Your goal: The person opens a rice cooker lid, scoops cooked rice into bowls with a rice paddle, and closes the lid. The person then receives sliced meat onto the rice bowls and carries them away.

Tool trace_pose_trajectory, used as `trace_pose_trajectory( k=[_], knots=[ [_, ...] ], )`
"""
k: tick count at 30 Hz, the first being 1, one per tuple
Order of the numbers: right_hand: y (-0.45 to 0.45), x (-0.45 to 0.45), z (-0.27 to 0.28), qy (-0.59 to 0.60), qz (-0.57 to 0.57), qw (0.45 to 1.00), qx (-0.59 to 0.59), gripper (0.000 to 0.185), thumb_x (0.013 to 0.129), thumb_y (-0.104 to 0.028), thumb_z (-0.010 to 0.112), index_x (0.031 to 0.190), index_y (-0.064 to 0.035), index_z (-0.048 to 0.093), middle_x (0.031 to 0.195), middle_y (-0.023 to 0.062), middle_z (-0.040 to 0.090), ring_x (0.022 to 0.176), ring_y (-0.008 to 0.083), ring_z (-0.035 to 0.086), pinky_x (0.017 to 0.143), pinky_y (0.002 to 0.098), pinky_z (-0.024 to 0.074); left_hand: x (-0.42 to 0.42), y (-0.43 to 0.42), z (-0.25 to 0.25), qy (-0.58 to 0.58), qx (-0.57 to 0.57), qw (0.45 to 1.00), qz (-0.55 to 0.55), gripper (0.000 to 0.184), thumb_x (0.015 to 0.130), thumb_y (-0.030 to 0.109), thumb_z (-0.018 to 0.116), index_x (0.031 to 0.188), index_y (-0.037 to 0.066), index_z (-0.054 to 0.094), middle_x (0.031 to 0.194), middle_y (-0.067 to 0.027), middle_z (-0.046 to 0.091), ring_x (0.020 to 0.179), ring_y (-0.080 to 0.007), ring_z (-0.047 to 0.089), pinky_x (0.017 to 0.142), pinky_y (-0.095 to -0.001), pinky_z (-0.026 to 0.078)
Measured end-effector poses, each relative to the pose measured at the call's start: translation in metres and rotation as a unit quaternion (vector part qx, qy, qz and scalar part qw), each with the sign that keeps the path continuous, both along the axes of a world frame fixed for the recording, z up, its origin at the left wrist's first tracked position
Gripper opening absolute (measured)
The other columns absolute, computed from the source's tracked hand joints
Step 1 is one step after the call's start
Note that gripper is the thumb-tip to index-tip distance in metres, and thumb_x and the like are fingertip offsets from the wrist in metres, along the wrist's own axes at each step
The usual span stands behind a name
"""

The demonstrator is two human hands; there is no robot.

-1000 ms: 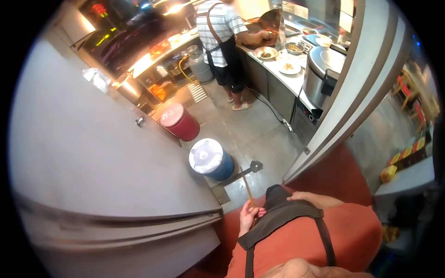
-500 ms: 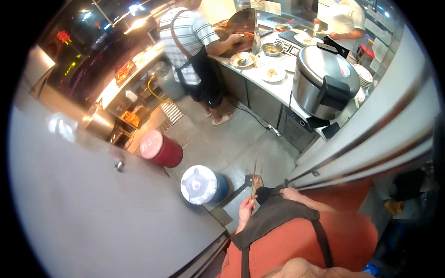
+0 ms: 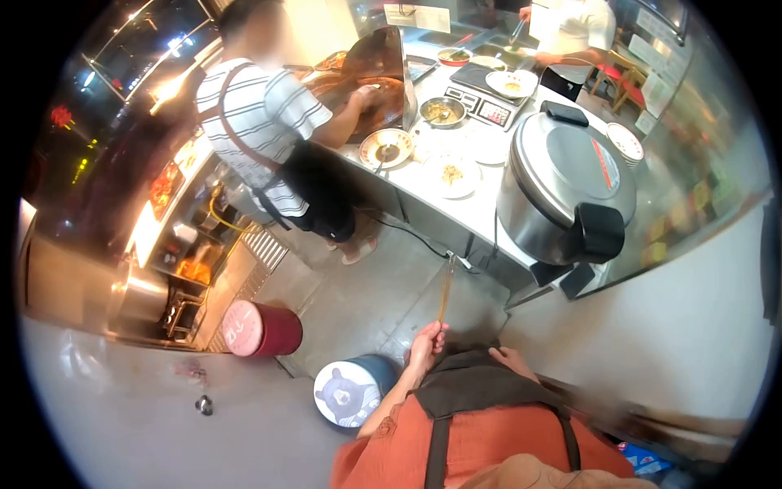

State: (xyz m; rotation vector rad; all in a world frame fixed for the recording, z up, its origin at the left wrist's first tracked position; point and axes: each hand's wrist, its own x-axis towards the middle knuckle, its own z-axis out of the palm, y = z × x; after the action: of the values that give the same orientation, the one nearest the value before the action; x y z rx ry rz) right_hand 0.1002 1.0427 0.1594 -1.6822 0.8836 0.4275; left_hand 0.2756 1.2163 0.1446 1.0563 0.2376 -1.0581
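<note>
In my left hand (image 3: 426,344) is a pair of long chopsticks (image 3: 446,292), gripped near one end with the tips pointing up and away over the floor. The fingers are closed around them. My right hand (image 3: 513,363) rests low by the edge of my dark apron (image 3: 481,387); the apron and its own angle hide most of its fingers, so I cannot tell whether it grips the cloth. Ahead on the white counter (image 3: 407,184) stand a plate of food (image 3: 450,177), a patterned bowl (image 3: 386,150) with a spoon and a metal bowl (image 3: 442,112).
A big steel rice cooker (image 3: 568,186) stands at the counter's near end. To the left, a co-worker in a striped shirt (image 3: 257,122) reaches toward the counter; another person (image 3: 578,33) works across it. A red bin (image 3: 262,328) and a bear-lidded bin (image 3: 349,393) stand left on the floor.
My view has come forward toward the counter, so the rice cooker and plates look nearer. My left hand still holds the chopsticks, and my right hand stays by the apron.
</note>
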Motion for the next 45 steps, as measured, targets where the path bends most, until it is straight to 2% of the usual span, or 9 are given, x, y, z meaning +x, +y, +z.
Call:
trace_pose_trajectory(
  k=[5,10,16,20,25,29,42,44,45],
  knots=[
    [-0.002,-0.020,-0.048,-0.097,-0.139,0.985,0.009,0.050,0.086,-0.038,0.055,0.114,0.0033,0.054,0.106,0.0156,0.059,0.095,0.0246,0.056,0.083,0.0321,0.0423,0.046,-0.044,-0.007,0.068,-0.039,0.994,-0.071,0.018,0.092,0.021,0.048,0.091,0.005,0.056,0.063,0.0042,0.044,0.051,-0.0037,0.035,0.042,-0.0176,0.023],
    [0.004,-0.008,-0.091,0.058,-0.211,0.976,0.002,0.044,0.088,-0.028,0.052,0.119,0.0037,0.052,0.116,0.0166,0.057,0.107,0.0248,0.052,0.091,0.0316,0.0394,0.105,-0.090,-0.020,0.115,-0.039,0.978,-0.172,0.016,0.092,0.022,0.049,0.091,0.007,0.054,0.064,0.0033,0.045,0.053,-0.0050,0.037,0.044,-0.0177,0.026],
    [0.028,0.055,-0.090,0.076,-0.214,0.969,-0.099,0.045,0.089,-0.031,0.049,0.111,0.0072,0.056,0.111,0.0212,0.058,0.102,0.0321,0.055,0.089,0.0335,0.0402,0.162,-0.132,-0.015,0.064,-0.006,0.971,-0.232,0.019,0.093,0.024,0.047,0.093,0.008,0.056,0.063,0.0041,0.045,0.049,-0.0040,0.037,0.040,-0.0170,0.027],
    [0.048,0.041,-0.169,0.060,-0.270,0.956,-0.102,0.045,0.088,-0.034,0.050,0.103,0.0072,0.060,0.101,0.0252,0.060,0.094,0.0354,0.057,0.083,0.0367,0.0427,0.191,-0.163,-0.029,0.072,-0.002,0.969,-0.237,0.018,0.093,0.023,0.046,0.096,0.009,0.058,0.065,0.0041,0.047,0.053,-0.0051,0.039,0.044,-0.0180,0.029],
    [0.065,0.082,-0.093,0.093,-0.382,0.915,-0.094,0.046,0.086,-0.038,0.053,0.091,0.0072,0.061,0.084,0.0258,0.060,0.079,0.0383,0.058,0.070,0.0413,0.0443,0.200,-0.199,-0.048,0.091,0.018,0.972,-0.218,0.018,0.091,0.019,0.048,0.099,0.009,0.061,0.067,0.0038,0.051,0.054,-0.0036,0.042,0.045,-0.0165,0.033],
    [0.073,0.058,-0.167,0.146,-0.342,0.918,-0.138,0.045,0.086,-0.037,0.054,0.088,0.0076,0.061,0.083,0.0252,0.060,0.078,0.0381,0.058,0.069,0.0420,0.0439,0.199,-0.232,-0.053,0.074,0.058,0.968,-0.231,0.020,0.090,0.016,0.048,0.103,0.007,0.060,0.068,0.0026,0.051,0.052,-0.0039,0.042,0.042,-0.0160,0.032],
    [0.007,0.086,-0.109,0.132,-0.315,0.937,-0.070,0.044,0.087,-0.037,0.052,0.102,0.0041,0.057,0.099,0.0232,0.057,0.092,0.0344,0.055,0.079,0.0384,0.0419,0.183,-0.284,-0.078,-0.130,0.062,0.957,-0.253,0.012,0.075,0.001,0.052,0.087,0.004,0.053,0.062,-0.0022,0.045,0.045,-0.0103,0.041,0.038,-0.0232,0.031],
    [0.000,0.088,-0.105,0.134,-0.306,0.940,-0.066,0.045,0.087,-0.038,0.052,0.104,0.0036,0.057,0.102,0.0229,0.057,0.094,0.0339,0.054,0.081,0.0378,0.0415,0.181,-0.291,-0.099,-0.246,0.149,0.909,-0.301,0.045,0.073,0.006,0.059,0.114,-0.008,0.050,0.097,-0.0189,0.061,0.088,-0.0261,0.059,0.076,-0.0321,0.046],
    [-0.003,0.089,-0.104,0.135,-0.301,0.942,-0.065,0.045,0.087,-0.038,0.052,0.105,0.0033,0.056,0.103,0.0227,0.056,0.096,0.0336,0.054,0.082,0.0375,0.0414,0.183,-0.291,-0.093,-0.226,0.133,0.912,-0.317,0.059,0.071,0.008,0.063,0.123,-0.012,0.043,0.116,-0.0268,0.053,0.110,-0.0304,0.051,0.092,-0.0334,0.038]
  ],
)
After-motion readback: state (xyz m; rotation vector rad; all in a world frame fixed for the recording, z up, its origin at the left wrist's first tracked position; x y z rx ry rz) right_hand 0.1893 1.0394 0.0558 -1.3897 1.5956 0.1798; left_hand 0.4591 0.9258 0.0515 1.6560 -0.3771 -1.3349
